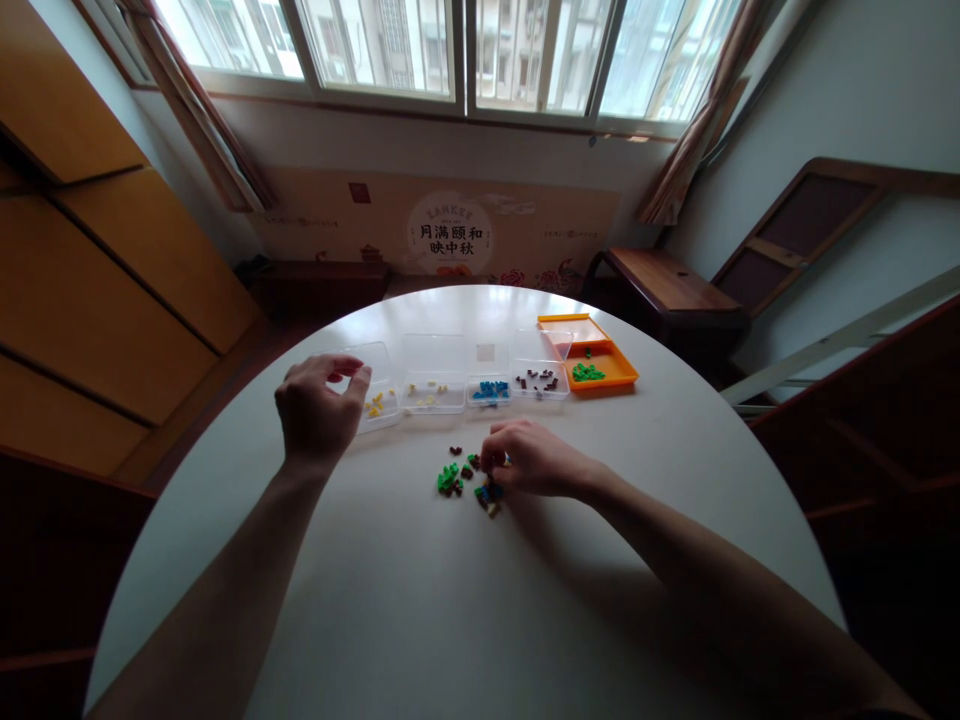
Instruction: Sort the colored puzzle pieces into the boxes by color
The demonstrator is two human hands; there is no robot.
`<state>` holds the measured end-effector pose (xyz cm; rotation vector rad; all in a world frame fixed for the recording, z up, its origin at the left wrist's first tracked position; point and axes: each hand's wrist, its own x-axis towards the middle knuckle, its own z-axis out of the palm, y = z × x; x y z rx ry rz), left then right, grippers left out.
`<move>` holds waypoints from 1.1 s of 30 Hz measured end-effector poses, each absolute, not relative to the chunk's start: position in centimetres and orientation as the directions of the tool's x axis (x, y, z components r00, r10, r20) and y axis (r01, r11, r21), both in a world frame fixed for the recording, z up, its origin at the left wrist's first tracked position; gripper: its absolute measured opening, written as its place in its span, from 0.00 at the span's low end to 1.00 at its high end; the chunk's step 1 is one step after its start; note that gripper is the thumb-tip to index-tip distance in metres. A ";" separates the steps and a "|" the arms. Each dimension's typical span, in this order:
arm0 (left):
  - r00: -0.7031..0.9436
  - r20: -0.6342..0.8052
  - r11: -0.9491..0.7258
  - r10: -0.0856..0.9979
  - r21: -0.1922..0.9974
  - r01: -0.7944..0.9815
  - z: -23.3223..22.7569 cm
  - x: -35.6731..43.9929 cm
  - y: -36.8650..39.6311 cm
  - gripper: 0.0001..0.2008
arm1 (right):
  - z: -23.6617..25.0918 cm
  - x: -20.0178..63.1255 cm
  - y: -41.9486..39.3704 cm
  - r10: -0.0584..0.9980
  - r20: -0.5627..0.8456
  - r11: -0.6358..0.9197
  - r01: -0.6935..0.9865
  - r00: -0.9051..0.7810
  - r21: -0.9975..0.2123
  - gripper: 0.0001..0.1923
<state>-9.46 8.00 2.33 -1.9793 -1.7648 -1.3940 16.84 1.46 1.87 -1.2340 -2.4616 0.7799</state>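
My left hand (321,405) hovers over the leftmost see-through plastic box (386,420), thumb and forefinger brought together. Whatever they may pinch is too small to make out. Yellow toy bricks (377,404) lie in that box. On the white table, my right hand (534,457) reaches into a mixed pile of small toy bricks (487,493), its fingers closed at the pile; they hide what they grip. Beside it sits a cluster of green bricks (448,476) with some brown ones among them. One brown brick (455,450) lies a little apart.
Behind the hands stand open see-through boxes with pale yellow bricks (427,396), blue bricks (491,389) and dark brown bricks (540,380). At the right end, an open orange box (621,376) holds green bricks (587,371). The round white table (420,610) ends near a wooden stool (671,280).
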 end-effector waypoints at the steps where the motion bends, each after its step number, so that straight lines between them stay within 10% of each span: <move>1: -0.123 0.691 -0.291 0.712 0.449 0.845 2.4 -9.4 7.9 0.06 | 2.0 16.9 1.5 0.802 0.000 0.487 0.655 -0.597 -0.578 0.11; 17: -0.045 0.706 -0.335 0.707 0.391 0.857 2.8 -8.0 7.0 0.06 | 1.5 16.5 1.2 0.766 0.003 0.543 0.644 -0.643 -0.540 0.07; 27: 0.101 0.687 -0.479 0.719 0.384 0.789 2.9 -6.7 6.2 0.05 | 1.2 15.4 0.0 0.766 0.031 0.618 0.722 -0.642 -0.311 0.06; 33: 0.317 0.657 -0.651 0.684 0.354 0.671 3.5 -5.8 5.4 0.05 | 0.7 15.1 0.7 0.800 0.099 0.529 0.617 -0.592 -0.583 0.04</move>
